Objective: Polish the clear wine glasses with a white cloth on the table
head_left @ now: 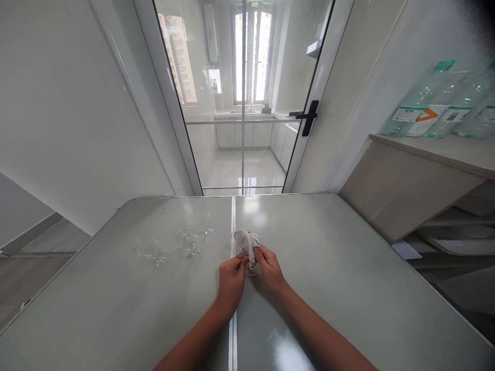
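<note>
Both of my hands meet at the middle of a grey table. My left hand pinches a clear stemmed glass at its bowl. My right hand is closed on a white cloth that drapes over the rim of that glass. The glass foot shows between my hands, close to the tabletop. Three more clear stemmed glasses stand to the left: one far left, one nearer, one behind.
A metal seam runs down the table's middle. Beyond the far edge is a glass sliding door with a black handle. At the right, a wooden shelf carries several plastic water bottles.
</note>
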A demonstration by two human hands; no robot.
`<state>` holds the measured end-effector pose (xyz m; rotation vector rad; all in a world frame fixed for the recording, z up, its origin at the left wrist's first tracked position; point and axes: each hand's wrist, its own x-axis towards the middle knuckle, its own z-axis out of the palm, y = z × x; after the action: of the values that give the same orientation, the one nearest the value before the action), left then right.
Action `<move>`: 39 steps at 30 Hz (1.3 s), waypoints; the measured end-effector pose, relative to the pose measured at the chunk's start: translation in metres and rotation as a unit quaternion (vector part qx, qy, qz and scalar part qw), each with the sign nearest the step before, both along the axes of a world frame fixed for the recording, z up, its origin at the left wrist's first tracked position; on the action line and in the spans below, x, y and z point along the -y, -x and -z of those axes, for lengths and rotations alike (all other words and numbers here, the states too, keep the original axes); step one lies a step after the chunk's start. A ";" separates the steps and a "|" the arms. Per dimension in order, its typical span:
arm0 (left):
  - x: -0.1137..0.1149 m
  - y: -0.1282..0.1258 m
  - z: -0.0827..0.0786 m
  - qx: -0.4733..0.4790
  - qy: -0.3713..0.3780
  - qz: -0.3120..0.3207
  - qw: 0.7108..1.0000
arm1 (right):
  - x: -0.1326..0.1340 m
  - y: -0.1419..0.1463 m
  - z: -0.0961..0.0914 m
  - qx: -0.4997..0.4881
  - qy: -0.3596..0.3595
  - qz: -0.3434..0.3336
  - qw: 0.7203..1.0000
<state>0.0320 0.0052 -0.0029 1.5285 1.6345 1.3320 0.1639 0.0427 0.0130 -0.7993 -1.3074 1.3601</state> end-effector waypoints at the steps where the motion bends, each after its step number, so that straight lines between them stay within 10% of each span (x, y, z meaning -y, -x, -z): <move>1: -0.001 0.003 -0.001 -0.029 -0.006 -0.004 1.000 | -0.002 -0.002 0.000 0.027 -0.021 -0.012 0.999; 10: -0.005 0.009 -0.011 -0.083 -0.043 0.078 0.993 | -0.015 -0.023 -0.005 0.028 0.034 -0.139 0.989; 18: -0.007 0.012 -0.014 0.036 -0.039 -0.053 0.997 | -0.008 -0.026 -0.011 -0.039 0.161 -0.212 0.963; 24: -0.012 0.010 -0.019 0.325 0.004 0.182 0.928 | -0.001 -0.032 -0.020 -0.125 0.276 -0.306 0.902; 29: -0.007 0.006 -0.016 0.251 -0.040 0.153 0.955 | 0.003 -0.025 -0.016 0.028 0.153 -0.299 0.942; 34: -0.008 0.006 -0.007 0.209 -0.073 0.054 0.974 | 0.009 -0.008 -0.012 0.287 -0.102 -0.030 0.952; 39: -0.015 0.013 -0.006 0.332 -0.049 0.142 0.931 | 0.007 -0.009 -0.010 0.105 0.065 -0.178 0.976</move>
<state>0.0192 0.0199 0.0026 1.1232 0.9013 1.5526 0.1727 0.0359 0.0229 -0.8425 -1.5943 1.6930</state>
